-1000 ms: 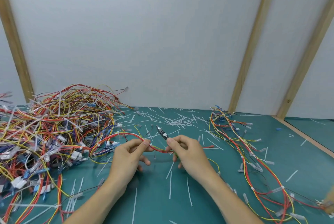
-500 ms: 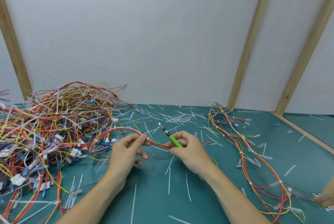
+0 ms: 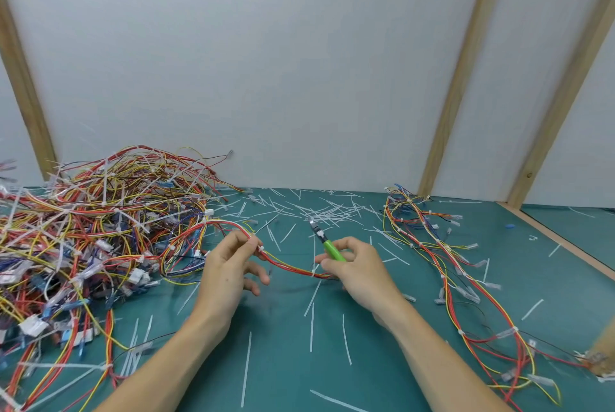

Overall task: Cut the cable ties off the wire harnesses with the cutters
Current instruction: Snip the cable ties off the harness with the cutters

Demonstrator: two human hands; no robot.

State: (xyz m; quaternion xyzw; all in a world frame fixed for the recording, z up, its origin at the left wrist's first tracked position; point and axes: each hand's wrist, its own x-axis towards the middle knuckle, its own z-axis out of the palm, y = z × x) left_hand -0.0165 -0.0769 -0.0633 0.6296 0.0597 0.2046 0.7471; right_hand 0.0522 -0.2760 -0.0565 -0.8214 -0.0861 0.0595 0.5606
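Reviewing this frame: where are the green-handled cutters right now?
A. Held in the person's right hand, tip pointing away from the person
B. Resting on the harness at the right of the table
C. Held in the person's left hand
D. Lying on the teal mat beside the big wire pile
A: the green-handled cutters sit in the right hand, metal tip pointing away, while the left hand pinches the red and yellow wire harness.

A large heap of wire harnesses (image 3: 86, 232) lies on the left of the bench (image 3: 286, 345). A smaller harness bundle (image 3: 446, 265) lies on the right. Cut cable ties (image 3: 326, 212) lie scattered between them, toward the wall (image 3: 266, 62) behind.
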